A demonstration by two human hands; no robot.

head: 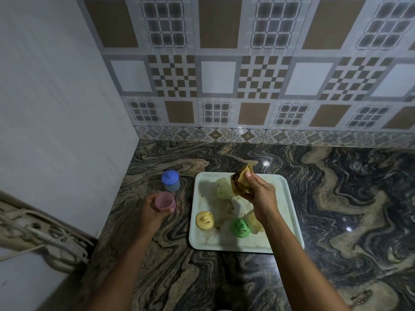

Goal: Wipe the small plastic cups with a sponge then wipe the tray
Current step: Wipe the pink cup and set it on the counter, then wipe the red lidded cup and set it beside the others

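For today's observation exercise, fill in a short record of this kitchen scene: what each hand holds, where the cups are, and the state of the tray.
left hand: holds the pink cup over the counter, left of the tray
right hand: grip on a brown sponge, raised above the tray
blue cup: lid on, standing on the counter beside the tray
cups on tray: pale yellow cup, orange cup, green cup; another is partly hidden by the right arm
tray: white, with dark specks showing
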